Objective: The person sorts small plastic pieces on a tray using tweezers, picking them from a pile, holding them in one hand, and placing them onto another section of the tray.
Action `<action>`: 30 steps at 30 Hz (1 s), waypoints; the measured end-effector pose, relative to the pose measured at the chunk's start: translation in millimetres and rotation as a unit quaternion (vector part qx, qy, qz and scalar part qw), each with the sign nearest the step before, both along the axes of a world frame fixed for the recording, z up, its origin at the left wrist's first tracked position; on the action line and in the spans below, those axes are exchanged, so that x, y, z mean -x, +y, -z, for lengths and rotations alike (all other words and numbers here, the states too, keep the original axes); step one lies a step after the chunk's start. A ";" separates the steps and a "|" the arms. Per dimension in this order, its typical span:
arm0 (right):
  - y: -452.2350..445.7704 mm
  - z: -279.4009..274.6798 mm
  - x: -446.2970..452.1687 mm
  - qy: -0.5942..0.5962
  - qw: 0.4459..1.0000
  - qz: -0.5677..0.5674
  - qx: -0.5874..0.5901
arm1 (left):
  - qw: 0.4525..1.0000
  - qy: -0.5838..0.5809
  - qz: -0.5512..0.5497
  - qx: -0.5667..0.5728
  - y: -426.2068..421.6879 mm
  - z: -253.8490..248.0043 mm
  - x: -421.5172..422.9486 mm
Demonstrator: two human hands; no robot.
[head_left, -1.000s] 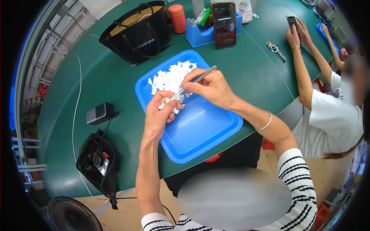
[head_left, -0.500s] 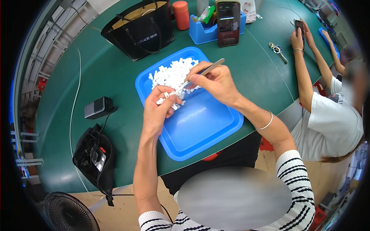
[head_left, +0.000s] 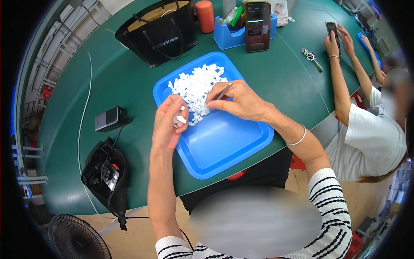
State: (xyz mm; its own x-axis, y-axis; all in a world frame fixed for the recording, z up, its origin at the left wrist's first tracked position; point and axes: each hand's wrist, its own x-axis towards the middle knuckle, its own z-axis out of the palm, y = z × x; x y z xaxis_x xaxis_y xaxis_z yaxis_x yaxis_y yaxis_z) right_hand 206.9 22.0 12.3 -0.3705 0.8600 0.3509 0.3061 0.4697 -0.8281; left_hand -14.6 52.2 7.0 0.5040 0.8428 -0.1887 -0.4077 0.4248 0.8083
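A heap of small white plastic pieces point(head_left: 196, 84) fills the far part of a blue tray point(head_left: 226, 149). My left hand point(head_left: 166, 125) is over the tray's left rim, its fingers curled round a few white pieces point(head_left: 181, 119). Metal tweezers point(head_left: 223, 91) are gripped in my right hand point(head_left: 241, 102), at the heap's right edge. The tips of the tweezers are hidden behind my fingers, so I cannot tell whether they pinch a piece.
Beyond the tray stand a black paper bag point(head_left: 161, 36), a red bottle point(head_left: 205, 16), a blue holder point(head_left: 228, 39) and a propped phone point(head_left: 257, 28). Keys point(head_left: 311, 58) lie to the right, near another person's hands with a phone point(head_left: 333, 38). Leftward are a grey-black box point(head_left: 111, 119) and black pouch point(head_left: 105, 177).
My left hand has drawn slightly left, away from my right hand, and turned with white pieces in it. My right hand has lowered toward the heap, its tweezers steeper.
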 end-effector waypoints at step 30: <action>-1.4 -9.2 -6.0 0.099 0.988 0.067 0.095 | 0.893 0.367 0.044 -0.255 -19.3 -4.7 -22.5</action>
